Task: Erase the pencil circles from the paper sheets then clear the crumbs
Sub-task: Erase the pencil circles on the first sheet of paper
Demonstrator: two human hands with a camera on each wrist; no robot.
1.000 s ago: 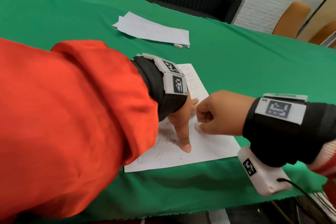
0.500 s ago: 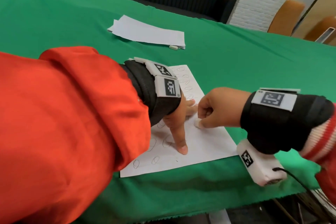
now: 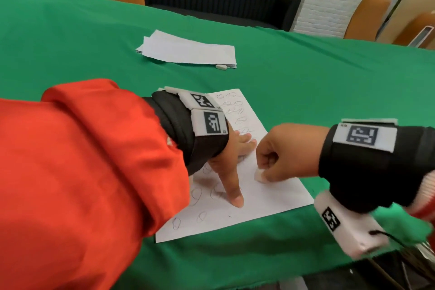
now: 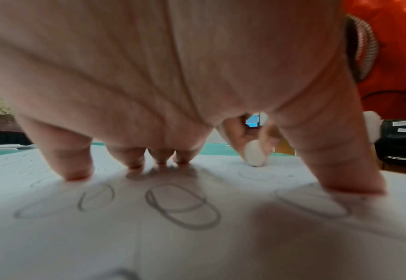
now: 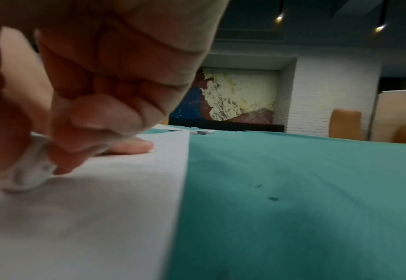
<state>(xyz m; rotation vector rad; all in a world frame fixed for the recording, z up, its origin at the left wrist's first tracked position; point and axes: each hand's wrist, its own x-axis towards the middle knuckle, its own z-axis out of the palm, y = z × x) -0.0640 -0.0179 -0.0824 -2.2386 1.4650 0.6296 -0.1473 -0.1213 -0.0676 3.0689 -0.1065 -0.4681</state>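
Showing, head view: left hand (image 3: 231,155) spread flat on the sheet (image 3: 266,198) on the green desk (image 3: 329,92), holding nothing; right hand (image 3: 282,152) in a closed grip, pinching the eraser (image 3: 259,174) against the sheet beside remaining circles (image 3: 200,216), a spare stack (image 3: 188,50) lying well apart. Left wrist view: fingertips (image 4: 77,173) pin the paper around unerased circles, eraser touching down beyond. Right wrist view: eraser (image 5: 29,175) meets paper near its edge; judged best rubbed in short strokes away from the pinning hand, avoiding creases.
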